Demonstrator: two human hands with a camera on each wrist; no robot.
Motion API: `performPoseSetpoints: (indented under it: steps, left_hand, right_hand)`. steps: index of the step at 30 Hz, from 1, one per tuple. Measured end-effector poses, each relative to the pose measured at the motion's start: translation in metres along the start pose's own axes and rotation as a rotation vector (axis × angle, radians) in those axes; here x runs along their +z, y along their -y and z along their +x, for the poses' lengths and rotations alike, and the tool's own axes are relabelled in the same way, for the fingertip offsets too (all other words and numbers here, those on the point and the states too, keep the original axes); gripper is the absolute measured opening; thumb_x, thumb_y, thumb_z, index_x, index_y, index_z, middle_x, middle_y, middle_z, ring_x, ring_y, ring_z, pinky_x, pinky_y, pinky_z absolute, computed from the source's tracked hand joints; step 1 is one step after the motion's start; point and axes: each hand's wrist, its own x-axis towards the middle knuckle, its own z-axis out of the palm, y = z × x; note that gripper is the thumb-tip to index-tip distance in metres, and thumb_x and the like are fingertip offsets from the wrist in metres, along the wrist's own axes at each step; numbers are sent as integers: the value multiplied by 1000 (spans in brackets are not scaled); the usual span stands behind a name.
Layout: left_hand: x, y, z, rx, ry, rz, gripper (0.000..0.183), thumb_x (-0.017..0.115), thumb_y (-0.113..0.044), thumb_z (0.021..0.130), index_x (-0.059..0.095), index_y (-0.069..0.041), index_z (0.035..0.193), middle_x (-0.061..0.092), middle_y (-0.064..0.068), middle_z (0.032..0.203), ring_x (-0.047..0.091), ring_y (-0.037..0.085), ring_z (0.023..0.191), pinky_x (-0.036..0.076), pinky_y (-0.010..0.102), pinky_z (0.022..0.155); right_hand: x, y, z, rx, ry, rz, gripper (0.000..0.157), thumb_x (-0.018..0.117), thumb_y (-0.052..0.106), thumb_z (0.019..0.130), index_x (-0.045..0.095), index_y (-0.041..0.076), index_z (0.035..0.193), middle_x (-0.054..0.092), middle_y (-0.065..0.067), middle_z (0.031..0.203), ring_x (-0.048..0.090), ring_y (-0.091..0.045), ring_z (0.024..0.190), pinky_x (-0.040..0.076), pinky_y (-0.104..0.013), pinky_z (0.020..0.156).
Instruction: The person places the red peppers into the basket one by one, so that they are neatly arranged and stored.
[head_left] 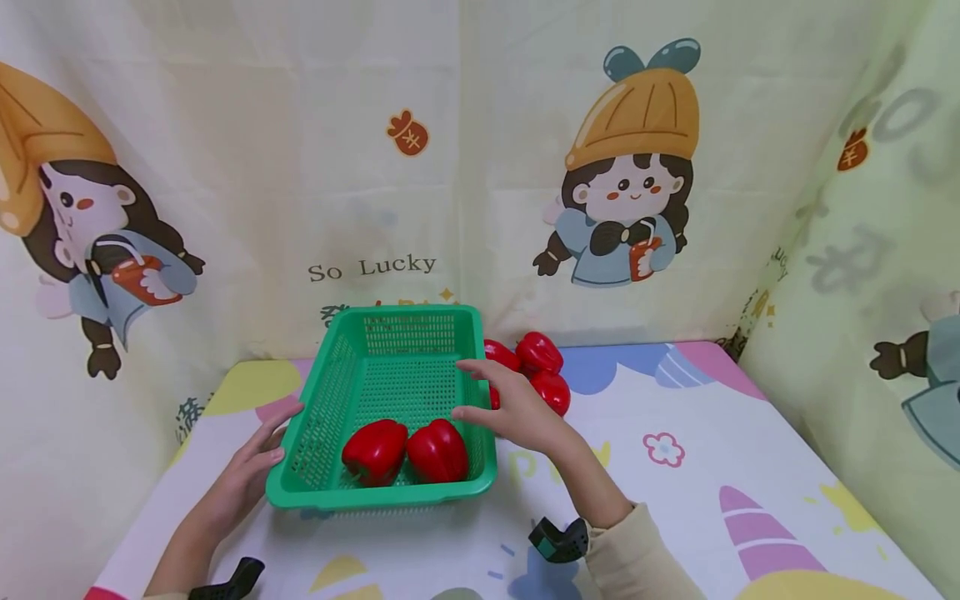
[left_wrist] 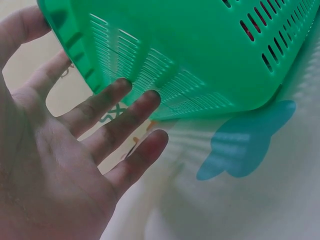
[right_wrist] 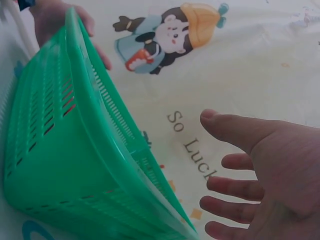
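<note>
A green perforated plastic basket sits in the middle of the table, with a red bell pepper and a second red bell pepper lying side by side at its near end. My left hand is at the basket's left side, fingertips right at the rim. Its fingers spread fairly straight along the outer wall in the left wrist view. Over the basket's right rim hovers my right hand, thumb and fingers apart and nothing between them. The right wrist view shows its bare palm beside the basket.
Several red bell peppers are grouped on the table just right of the basket, partly hidden by the right hand and the basket wall. A patterned cloth covers the table. A printed curtain hangs behind it.
</note>
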Motion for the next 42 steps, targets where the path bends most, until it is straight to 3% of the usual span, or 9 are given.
performPoseSetpoints:
  steps: [4,12,21,42]
  left_hand:
    - [1,-1,0,5,0,-4,54,28,-21,104,14,-21,156,24,-21,147,37,-18,122,40,13,93]
    - [1,-1,-1,8,2,-9,54,28,-20,104,14,-20,156,27,-24,143,39,-18,121,41,14,93]
    - [0,-1,-2,10,-6,-1,54,28,-20,104,14,-20,156,26,-24,145,37,-18,122,41,14,93]
    - [0,-2,-2,9,7,-11,54,27,-21,104,13,-21,156,22,-18,151,36,-18,124,39,13,94]
  right_hand:
    - [-4,-6,-1,5,-13,0,69,76,33,81,47,18,142,52,-2,141,52,-26,127,57,-38,83]
    - [-17,-15,-10,32,-67,30,71,79,31,79,48,19,141,53,-6,140,53,-34,125,57,-41,83]
    - [-26,-22,-16,61,-102,35,73,80,31,77,47,19,142,50,-3,142,49,-32,129,55,-46,87]
    - [-42,-41,-21,127,-144,9,65,76,30,82,48,24,140,55,-9,136,53,-33,123,56,-43,84]
